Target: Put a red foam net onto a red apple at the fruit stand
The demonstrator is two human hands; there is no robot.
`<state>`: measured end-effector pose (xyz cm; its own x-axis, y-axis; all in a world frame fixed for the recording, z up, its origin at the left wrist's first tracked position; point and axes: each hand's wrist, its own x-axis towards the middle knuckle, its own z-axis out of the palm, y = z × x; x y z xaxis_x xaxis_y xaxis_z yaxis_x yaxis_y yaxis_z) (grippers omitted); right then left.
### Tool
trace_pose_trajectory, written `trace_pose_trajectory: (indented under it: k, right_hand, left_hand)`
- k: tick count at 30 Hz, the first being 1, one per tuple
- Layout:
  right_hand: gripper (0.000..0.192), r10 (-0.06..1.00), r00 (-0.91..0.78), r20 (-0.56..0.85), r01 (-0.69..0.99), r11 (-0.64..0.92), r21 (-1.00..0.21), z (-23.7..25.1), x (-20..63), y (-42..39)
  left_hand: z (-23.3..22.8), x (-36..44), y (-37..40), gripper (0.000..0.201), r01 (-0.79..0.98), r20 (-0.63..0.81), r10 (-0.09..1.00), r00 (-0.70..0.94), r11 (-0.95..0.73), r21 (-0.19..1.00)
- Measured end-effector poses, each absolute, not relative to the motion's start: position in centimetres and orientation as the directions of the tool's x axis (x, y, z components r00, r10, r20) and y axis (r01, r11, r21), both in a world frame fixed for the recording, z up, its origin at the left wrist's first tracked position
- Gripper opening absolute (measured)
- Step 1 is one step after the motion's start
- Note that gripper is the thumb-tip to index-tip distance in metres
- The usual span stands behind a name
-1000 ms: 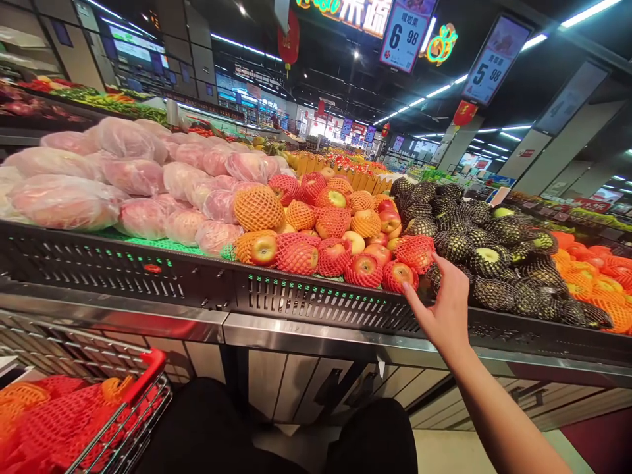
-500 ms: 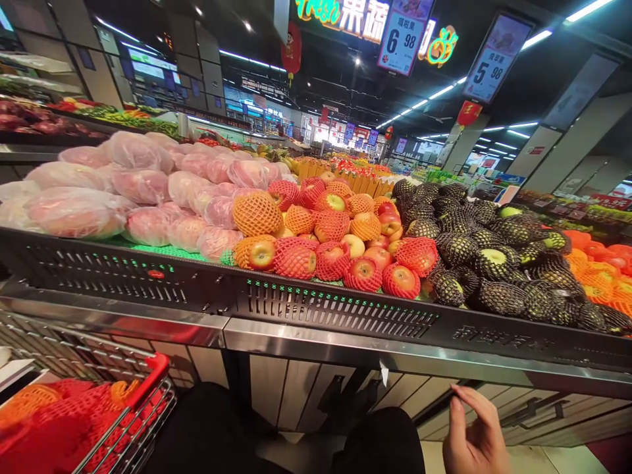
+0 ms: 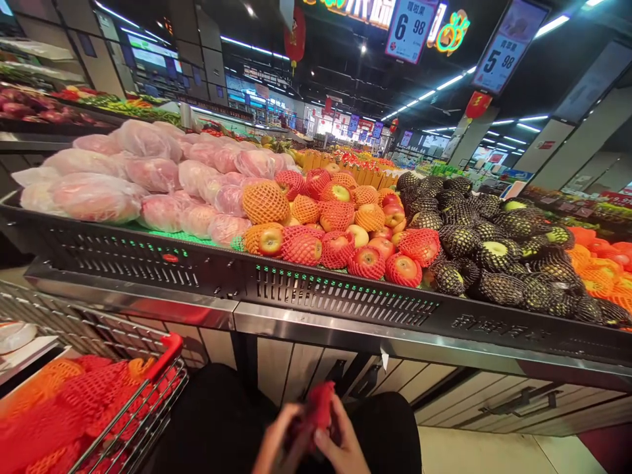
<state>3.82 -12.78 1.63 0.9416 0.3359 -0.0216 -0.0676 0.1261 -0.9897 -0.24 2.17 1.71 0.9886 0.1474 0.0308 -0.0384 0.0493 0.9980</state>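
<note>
Low against the bottom edge, in front of the black perforated display rail [image 3: 316, 289], both hands meet on a red foam net sleeve [image 3: 318, 408]. The left hand [image 3: 276, 444] is closed around the sleeve's lower left side, and the right hand [image 3: 343, 444] pinches its right side with thumb and fingers; both hands are cut off at the wrist by the frame, and motion blur hides whether any fruit sits inside the sleeve. Above the rail lie apples in red and orange nets [image 3: 365, 260] (some bare), with bagged apples [image 3: 148, 174] to their left and fruit in black nets [image 3: 494, 257] to their right; only a strip of orange-netted fruit [image 3: 602, 276] shows at the right edge. Below the rail at lower left, a shopping cart [image 3: 162, 378] with a red handle holds a heap of red and orange nets [image 3: 54, 415], partly out of frame. Price signs [image 3: 409, 29] hang far above the rail.
</note>
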Motion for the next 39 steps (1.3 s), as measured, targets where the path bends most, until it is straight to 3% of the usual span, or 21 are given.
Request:
trace_pose_trajectory:
  k: [3, 5, 9, 11, 15, 19, 22, 26, 29, 33, 36, 39]
  right_hand:
    - [0.057, 0.217, 0.969, -0.121, -0.149, 0.114, -0.982, 0.4, 3.6, -12.9]
    - [0.048, 0.240, 0.966, -0.094, -0.128, 0.131, -0.983, 1.3, 3.9, -14.0]
    - [0.035, 0.318, 0.944, -0.088, -0.154, 0.187, -0.970, 3.9, 4.6, -15.9]
    - [0.035, 0.318, 0.941, -0.114, -0.178, 0.178, -0.968, 4.4, 4.7, -16.1]
    - [0.042, 0.367, 0.926, -0.090, -0.178, 0.215, -0.960, 5.0, 4.2, -15.2]
    - [0.045, 0.430, 0.900, -0.072, -0.189, 0.236, -0.953, 5.9, 4.0, -14.3]
    - [0.037, 0.422, 0.904, -0.076, -0.185, 0.223, -0.957, 6.2, 4.4, -14.3]
    - [0.032, 0.276, 0.953, -0.127, -0.234, 0.397, -0.888, 6.2, 5.3, -15.2]
    - [0.039, 0.245, 0.938, -0.245, -0.341, 0.520, -0.783, 6.6, 5.5, -15.8]
    - [0.037, 0.425, 0.867, -0.261, -0.461, 0.485, -0.743, 7.5, 4.9, -15.6]
    - [0.053, 0.582, 0.786, -0.208, -0.523, 0.447, -0.726, 8.0, 4.0, -14.8]
    - [0.062, 0.657, 0.744, -0.127, -0.511, 0.436, -0.740, 8.7, 3.5, -14.5]
  left_hand:
    - [1.7, -0.1, 1.4, 0.040, -0.004, 0.009, 0.147, 0.989, -0.036, 0.999]
    - [2.0, 0.1, 1.5, 0.037, -0.010, 0.017, 0.131, 0.991, -0.053, 0.999]
    - [2.0, 0.7, 2.3, 0.035, 0.028, -0.037, 0.244, 0.969, 0.042, 0.999]
    - [1.6, 0.7, 2.5, 0.033, 0.034, -0.045, 0.244, 0.969, 0.050, 0.998]
    - [0.4, 0.2, 2.2, 0.027, -0.017, 0.030, 0.132, 0.991, -0.098, 0.995]
    - [-0.3, -0.1, 1.9, 0.056, -0.087, 0.095, 0.043, 0.995, -0.168, 0.982]
    - [-0.3, 0.2, 1.8, 0.040, -0.087, 0.079, -0.065, 0.995, -0.138, 0.987]
    - [0.3, 0.6, 1.9, 0.036, 0.084, -0.084, 0.006, 0.996, 0.012, 0.996]
    - [0.9, 0.8, 2.2, 0.036, 0.072, -0.075, 0.115, 0.990, 0.032, 0.997]
    - [0.9, 1.1, 2.4, 0.036, 0.058, -0.070, 0.201, 0.977, 0.063, 0.996]
    - [0.2, 1.6, 2.4, 0.027, 0.079, -0.084, 0.145, 0.986, 0.039, 0.996]
    - [-0.3, 1.9, 2.0, 0.014, 0.103, -0.104, 0.029, 0.994, 0.029, 0.994]
